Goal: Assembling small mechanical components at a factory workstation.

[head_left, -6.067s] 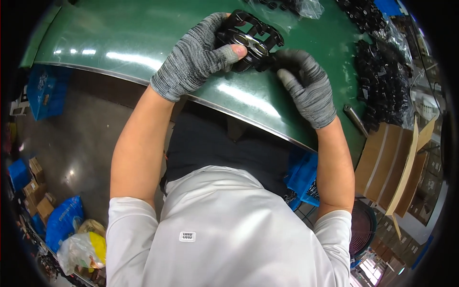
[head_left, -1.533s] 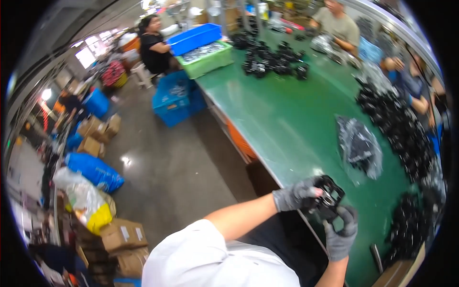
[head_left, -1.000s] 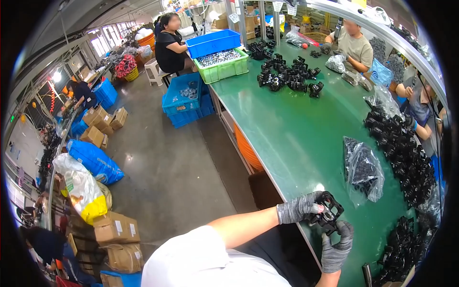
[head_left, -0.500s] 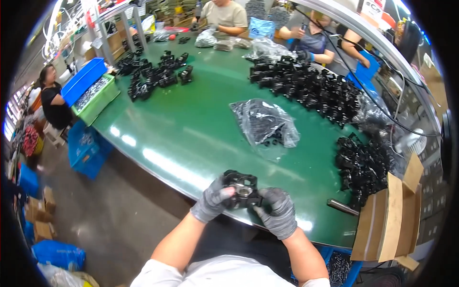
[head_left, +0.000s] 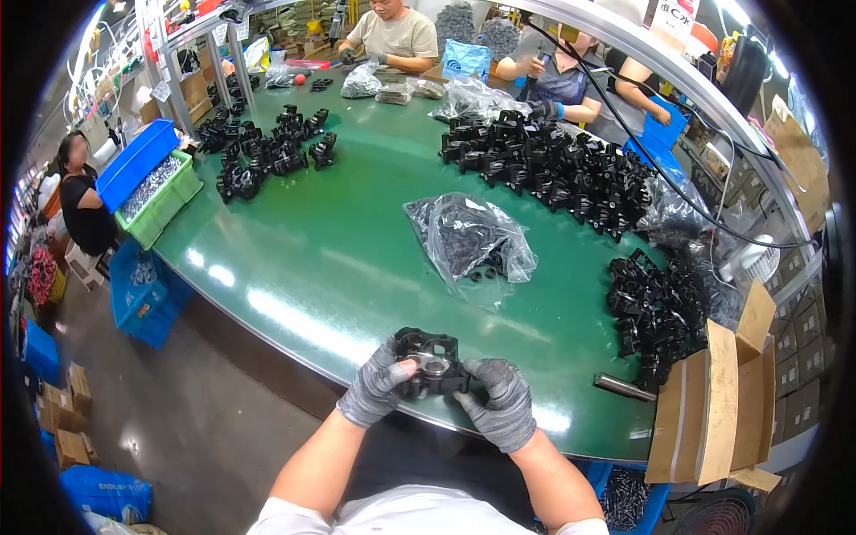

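Observation:
A black cast metal part [head_left: 434, 353] with a shiny round insert at its middle sits at the near edge of the green table [head_left: 330, 267]. Both of my hands wear grey knit gloves. My left hand [head_left: 379, 385] grips the part's left side, thumb on top near the insert. My right hand [head_left: 499, 401] holds the part's right side from below. Ahead of the part lies a clear plastic bag [head_left: 468, 236] of small black pieces, with a few spilled beside it.
Heaps of similar black parts lie right [head_left: 655, 308], far right [head_left: 553, 169] and far left [head_left: 263, 152]. A metal rod [head_left: 624, 387] lies by cardboard boxes [head_left: 713, 397]. Blue and green bins [head_left: 147, 183] stand left. Other people work at the far side [head_left: 397, 36] and left [head_left: 80, 201].
The view has swung from the aisle on the left back onto the table. Both hands have kept hold of the black part throughout, now lower at the table's near edge.

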